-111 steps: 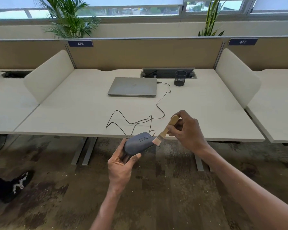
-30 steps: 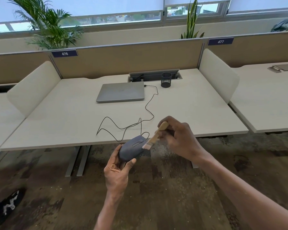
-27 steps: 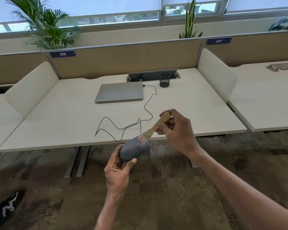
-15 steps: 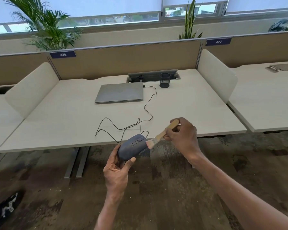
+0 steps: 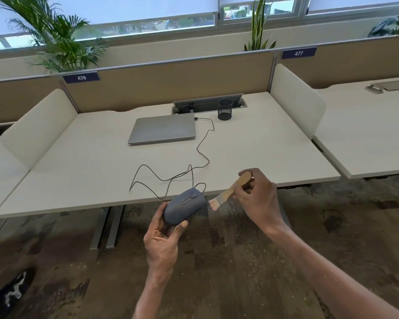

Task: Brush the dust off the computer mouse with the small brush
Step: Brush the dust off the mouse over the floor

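- While the left hand is raised in front of the worktop, it grips the mouse from below, thumb against the near right edge and fingers wrapped round the left side
- Mouse: grey-blue, held in the air just off the worktop's front edge, over the floor; top face and scroll wheel turned up toward the camera, nose pointing away toward the worktop
- Cable: thin, black, runs from the mouse nose up onto the worktop, lies there in loose loops and ends at the right side of the laptop
- Right hand: closed on the wooden handle of the brush, fingers curled round its upper half; handle end shows above the knuckles
- Brush: tilted, bristles down and to the left, their pale tips just beside the right front of the mouse; a narrow gap appears between them, though contact cannot be ruled out
- Laptop: lid shut, flat toward the back of the worktop
- Mesh cup: black, upright, right of the laptop, beside the cable hatch
- Side screens stand at both ends of the worktop; back panel carries the label 476
- Plants stand behind the panel, under the windows
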The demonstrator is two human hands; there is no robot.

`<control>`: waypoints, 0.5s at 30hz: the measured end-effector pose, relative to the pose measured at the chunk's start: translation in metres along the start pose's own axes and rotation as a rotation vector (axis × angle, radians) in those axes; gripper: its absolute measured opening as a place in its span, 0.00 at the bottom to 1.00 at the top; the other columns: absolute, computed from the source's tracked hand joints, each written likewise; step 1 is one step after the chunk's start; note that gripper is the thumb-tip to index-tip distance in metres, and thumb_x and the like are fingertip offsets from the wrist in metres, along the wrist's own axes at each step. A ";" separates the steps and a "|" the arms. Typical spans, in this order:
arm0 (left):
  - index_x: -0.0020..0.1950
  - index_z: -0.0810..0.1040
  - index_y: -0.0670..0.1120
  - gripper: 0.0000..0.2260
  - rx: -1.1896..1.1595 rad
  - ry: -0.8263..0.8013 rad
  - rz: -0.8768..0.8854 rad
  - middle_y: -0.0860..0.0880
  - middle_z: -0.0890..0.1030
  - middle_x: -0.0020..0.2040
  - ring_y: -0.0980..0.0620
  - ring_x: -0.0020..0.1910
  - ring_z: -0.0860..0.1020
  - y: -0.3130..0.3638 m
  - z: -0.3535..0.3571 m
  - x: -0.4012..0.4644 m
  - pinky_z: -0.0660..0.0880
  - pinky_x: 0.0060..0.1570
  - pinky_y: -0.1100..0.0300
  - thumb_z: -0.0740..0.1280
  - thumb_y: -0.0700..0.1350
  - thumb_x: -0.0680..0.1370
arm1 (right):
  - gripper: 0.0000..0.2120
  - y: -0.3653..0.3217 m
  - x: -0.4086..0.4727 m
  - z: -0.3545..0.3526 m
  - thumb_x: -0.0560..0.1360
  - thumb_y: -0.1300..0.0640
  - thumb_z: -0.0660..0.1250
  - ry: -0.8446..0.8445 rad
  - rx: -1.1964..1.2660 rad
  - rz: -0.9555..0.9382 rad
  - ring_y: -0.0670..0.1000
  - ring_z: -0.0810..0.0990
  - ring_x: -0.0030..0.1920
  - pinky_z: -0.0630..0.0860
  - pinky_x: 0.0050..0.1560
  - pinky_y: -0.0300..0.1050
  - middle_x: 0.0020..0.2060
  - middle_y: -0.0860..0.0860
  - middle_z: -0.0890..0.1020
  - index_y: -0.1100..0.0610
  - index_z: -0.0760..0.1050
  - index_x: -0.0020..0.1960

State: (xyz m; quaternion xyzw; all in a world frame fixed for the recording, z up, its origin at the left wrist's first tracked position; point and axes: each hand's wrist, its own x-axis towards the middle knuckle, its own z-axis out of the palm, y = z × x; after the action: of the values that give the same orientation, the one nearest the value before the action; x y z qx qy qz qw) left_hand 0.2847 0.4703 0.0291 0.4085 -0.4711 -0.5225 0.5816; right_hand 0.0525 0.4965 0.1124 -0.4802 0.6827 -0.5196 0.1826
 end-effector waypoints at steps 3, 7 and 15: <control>0.70 0.74 0.49 0.31 0.003 0.024 0.005 0.48 0.82 0.63 0.51 0.64 0.80 -0.002 0.005 -0.005 0.77 0.60 0.62 0.75 0.36 0.68 | 0.11 0.015 0.003 -0.012 0.78 0.60 0.71 0.009 -0.007 0.032 0.50 0.87 0.43 0.86 0.43 0.50 0.44 0.52 0.85 0.57 0.75 0.59; 0.69 0.75 0.57 0.29 -0.016 0.075 0.000 0.51 0.82 0.64 0.52 0.65 0.79 -0.008 0.019 -0.015 0.78 0.59 0.61 0.74 0.39 0.70 | 0.12 0.032 0.009 -0.026 0.78 0.59 0.72 0.031 -0.032 0.021 0.49 0.87 0.44 0.86 0.43 0.45 0.46 0.51 0.85 0.56 0.75 0.60; 0.74 0.70 0.47 0.32 -0.038 0.260 0.045 0.55 0.83 0.62 0.52 0.65 0.79 -0.021 0.079 -0.024 0.76 0.61 0.62 0.74 0.41 0.71 | 0.11 0.068 0.022 -0.062 0.78 0.58 0.72 -0.043 -0.052 -0.049 0.46 0.87 0.43 0.86 0.41 0.42 0.45 0.49 0.85 0.53 0.74 0.58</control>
State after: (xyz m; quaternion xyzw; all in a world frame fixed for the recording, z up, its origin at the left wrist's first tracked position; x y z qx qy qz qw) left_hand 0.2029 0.4928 0.0239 0.4511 -0.3909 -0.4609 0.6567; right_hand -0.0360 0.5105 0.0824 -0.5125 0.6798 -0.4956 0.1719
